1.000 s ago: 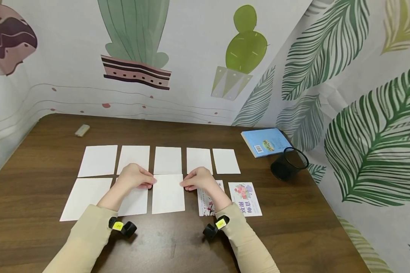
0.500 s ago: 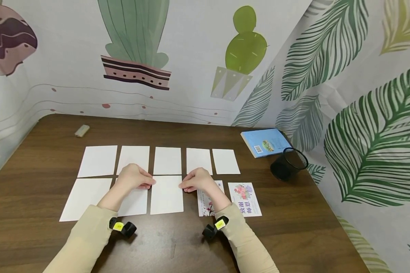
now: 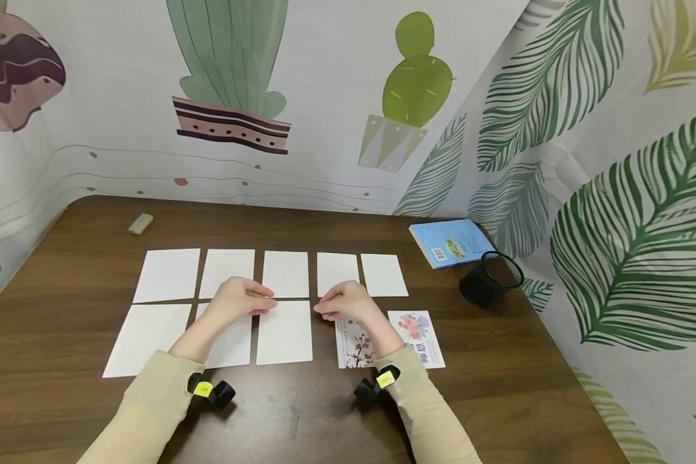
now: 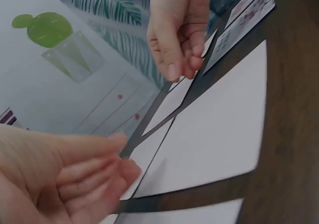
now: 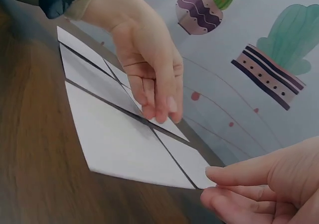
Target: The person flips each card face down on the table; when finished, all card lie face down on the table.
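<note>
A white card lies flat in the near row, in line below another white card of the far row. Over its upper left corner hovers my left hand, fingers loosely bent and holding nothing. Just off its right edge is my right hand, also holding nothing, thumb and fingers close together. Beneath the right hand and wrist lies a card with plum blossoms, partly covered. Both wrist views show the white card bare of fingers, with the left hand raised above the cards.
More white cards fill out the two rows. A card with a bouquet and print lies at the near row's right end. Behind are a blue book and a black mesh pen holder. A small pale block sits far left.
Both hands held the white card's side edges and shifted it slightly left. Now they have let go; the left hand has lifted over the card and the right has drawn away rightward.
</note>
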Tool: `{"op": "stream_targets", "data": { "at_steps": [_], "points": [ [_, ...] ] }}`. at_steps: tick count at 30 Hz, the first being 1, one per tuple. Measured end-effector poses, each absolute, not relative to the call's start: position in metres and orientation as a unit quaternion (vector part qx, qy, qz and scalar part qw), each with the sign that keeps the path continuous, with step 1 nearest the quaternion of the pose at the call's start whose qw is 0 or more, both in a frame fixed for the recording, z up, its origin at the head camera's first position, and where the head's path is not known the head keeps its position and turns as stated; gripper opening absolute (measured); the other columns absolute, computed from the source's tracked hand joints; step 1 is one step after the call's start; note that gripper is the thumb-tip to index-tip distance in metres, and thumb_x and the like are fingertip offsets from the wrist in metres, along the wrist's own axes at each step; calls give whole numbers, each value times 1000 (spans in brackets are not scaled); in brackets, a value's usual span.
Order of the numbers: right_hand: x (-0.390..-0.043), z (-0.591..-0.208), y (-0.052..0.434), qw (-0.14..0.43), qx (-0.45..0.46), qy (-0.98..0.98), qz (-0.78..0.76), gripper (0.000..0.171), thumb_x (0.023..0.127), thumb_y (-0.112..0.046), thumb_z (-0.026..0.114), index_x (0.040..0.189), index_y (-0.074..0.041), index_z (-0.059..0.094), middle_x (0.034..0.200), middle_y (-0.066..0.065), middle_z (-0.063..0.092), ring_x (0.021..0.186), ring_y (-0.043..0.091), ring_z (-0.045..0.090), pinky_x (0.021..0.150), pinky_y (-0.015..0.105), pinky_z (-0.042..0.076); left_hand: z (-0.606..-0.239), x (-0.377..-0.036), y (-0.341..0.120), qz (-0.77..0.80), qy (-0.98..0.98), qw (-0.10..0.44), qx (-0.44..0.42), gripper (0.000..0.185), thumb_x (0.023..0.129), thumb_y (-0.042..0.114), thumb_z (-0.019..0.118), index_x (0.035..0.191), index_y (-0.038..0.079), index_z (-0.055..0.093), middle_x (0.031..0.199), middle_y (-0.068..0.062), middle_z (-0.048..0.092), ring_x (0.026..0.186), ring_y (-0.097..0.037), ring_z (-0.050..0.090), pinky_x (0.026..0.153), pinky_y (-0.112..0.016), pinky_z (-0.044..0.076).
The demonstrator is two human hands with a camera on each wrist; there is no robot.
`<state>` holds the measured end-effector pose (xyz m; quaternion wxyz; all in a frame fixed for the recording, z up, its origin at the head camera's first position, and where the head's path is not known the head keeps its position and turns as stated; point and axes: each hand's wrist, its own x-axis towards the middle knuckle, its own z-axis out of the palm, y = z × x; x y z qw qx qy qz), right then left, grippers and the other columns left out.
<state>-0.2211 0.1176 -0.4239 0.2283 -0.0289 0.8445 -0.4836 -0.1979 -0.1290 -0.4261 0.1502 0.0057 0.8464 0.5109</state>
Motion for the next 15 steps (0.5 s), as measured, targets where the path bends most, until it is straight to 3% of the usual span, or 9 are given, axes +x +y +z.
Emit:
{"op": "stream_targets", "data": {
  "at_steps": [7,15],
  "points": [
    [-220,-413,153,200,-22,850,-487,25,85,-9,74,103,7,69,92,17,74,75,17,71,75,31,60,-431,-195,-102,529,840,97,74,32,87,15,73,113,-3,69,103,-16,74,96,-26,71,82,-36,57],
    [-219,-407,203,157,-18,877,-454,31,85,-9,73,112,4,67,101,18,73,86,22,71,84,36,58,-432,-198,-67,527,839,93,100,43,80,15,81,117,0,67,113,-14,72,102,-28,69,89,-40,55]
  ]
}}
